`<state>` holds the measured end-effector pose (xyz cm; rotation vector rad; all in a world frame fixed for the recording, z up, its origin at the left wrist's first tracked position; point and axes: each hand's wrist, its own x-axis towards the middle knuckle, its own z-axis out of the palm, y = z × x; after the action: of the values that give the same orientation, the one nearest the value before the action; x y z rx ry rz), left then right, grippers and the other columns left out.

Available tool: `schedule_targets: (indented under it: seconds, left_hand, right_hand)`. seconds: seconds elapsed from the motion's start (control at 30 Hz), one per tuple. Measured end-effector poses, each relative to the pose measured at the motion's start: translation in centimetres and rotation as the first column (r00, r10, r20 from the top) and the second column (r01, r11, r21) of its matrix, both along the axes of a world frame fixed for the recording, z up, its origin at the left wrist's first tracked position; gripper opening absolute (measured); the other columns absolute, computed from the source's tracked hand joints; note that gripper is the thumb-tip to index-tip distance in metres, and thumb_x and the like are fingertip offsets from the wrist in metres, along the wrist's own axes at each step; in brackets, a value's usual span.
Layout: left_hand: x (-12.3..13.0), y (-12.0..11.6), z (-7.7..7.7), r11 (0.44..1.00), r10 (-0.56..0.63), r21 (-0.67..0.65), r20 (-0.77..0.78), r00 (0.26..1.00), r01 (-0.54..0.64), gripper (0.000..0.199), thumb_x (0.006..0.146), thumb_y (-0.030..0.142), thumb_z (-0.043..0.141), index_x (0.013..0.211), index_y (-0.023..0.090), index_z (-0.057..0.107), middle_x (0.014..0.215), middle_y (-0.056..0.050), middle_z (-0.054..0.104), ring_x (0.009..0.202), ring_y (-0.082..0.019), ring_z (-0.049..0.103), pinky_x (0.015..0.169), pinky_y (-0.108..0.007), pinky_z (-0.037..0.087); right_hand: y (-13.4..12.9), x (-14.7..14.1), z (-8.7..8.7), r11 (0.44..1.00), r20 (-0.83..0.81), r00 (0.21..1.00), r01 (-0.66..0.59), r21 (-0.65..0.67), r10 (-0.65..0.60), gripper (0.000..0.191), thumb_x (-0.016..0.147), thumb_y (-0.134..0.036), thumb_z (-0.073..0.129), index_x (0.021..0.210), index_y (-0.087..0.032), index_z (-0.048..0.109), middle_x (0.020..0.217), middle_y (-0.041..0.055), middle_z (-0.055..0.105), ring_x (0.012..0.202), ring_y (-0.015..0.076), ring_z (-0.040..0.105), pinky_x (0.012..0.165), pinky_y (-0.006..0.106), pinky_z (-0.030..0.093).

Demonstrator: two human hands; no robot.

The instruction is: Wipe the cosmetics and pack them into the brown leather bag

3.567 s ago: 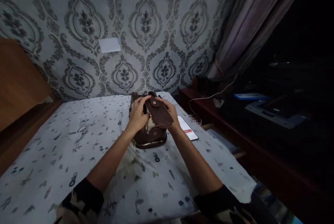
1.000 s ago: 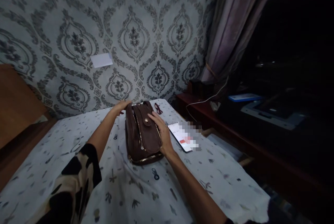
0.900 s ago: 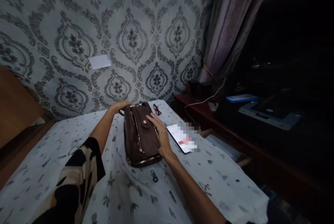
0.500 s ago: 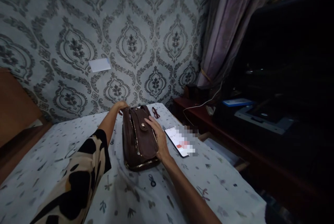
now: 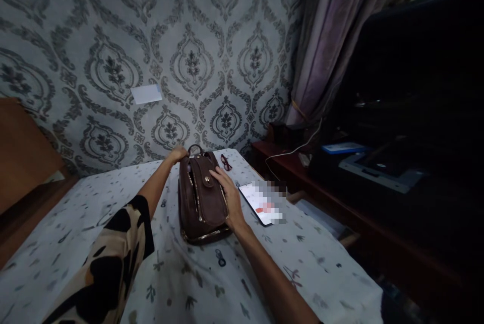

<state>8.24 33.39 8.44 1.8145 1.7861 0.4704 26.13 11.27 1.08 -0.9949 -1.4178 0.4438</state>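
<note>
A brown leather bag [image 5: 191, 208] with gold zips lies on the bed-like surface in front of me, its rounded flap fastened by a gold stud. A long zip left of the flap is parted. At the bag's far left corner, my left hand [image 5: 178, 154] is closed, its fingertips partly hidden against the leather. My right hand [image 5: 230, 195] rests along the right side with its fingers stretched over the front. The bag's small loop handle [image 5: 195, 148] stands up at the far end.
Dark red glasses [image 5: 226, 163] lie past the bag. To the right is a phone [image 5: 253, 198] with a lit screen, partly blurred out. The patterned sheet [image 5: 313, 263] ends at the right beside a dark red ledge [image 5: 274, 155] with a white cable. A brown box-like piece [image 5: 26, 157] stands left.
My left hand has shifted slightly up and right at the bag's far corner. The loop handle now shows upright. My right hand stays on the bag's side.
</note>
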Motion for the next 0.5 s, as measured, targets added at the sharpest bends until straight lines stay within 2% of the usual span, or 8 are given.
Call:
schedule_targets:
  seconds: [0.13,0.33,0.5]
  left_hand:
    - [0.2,0.1,-0.5,0.997,0.013,0.083,-0.051,0.999,-0.009,0.039,0.096,0.037,0.063,0.127,0.015,0.06,0.127,-0.011,0.063,0.11,-0.024,0.065,0.092,-0.045,0.058]
    - [0.4,-0.5,-0.4,0.979,0.041,0.203,-0.127,0.991,-0.015,0.038,0.096,0.037,0.063,0.126,0.016,0.061,0.126,-0.01,0.064,0.109,-0.023,0.065,0.092,-0.045,0.058]
    - [0.5,-0.9,-0.4,0.967,0.079,0.252,-0.132,0.988,-0.044,0.036,0.095,0.037,0.063,0.125,0.017,0.062,0.125,-0.01,0.064,0.111,-0.023,0.065,0.093,-0.044,0.057]
  right_hand:
    - [0.1,-0.1,-0.1,1.0,0.003,1.0,0.003,0.002,-0.003,0.05,0.087,-0.014,0.051,0.131,-0.029,0.069,0.15,0.0052,0.057,0.142,0.0238,0.05,0.122,0.046,0.035]
    - [0.1,0.0,-0.1,1.0,0.005,1.0,-0.001,-0.007,0.001,0.052,0.087,-0.013,0.048,0.131,-0.03,0.069,0.151,0.0042,0.057,0.142,0.0221,0.049,0.122,0.045,0.034]
    - [0.2,0.0,0.0,1.0,0.039,0.999,0.009,-0.005,-0.009,0.05,0.088,-0.014,0.049,0.132,-0.029,0.068,0.151,0.0058,0.057,0.142,0.0235,0.049,0.121,0.047,0.035]
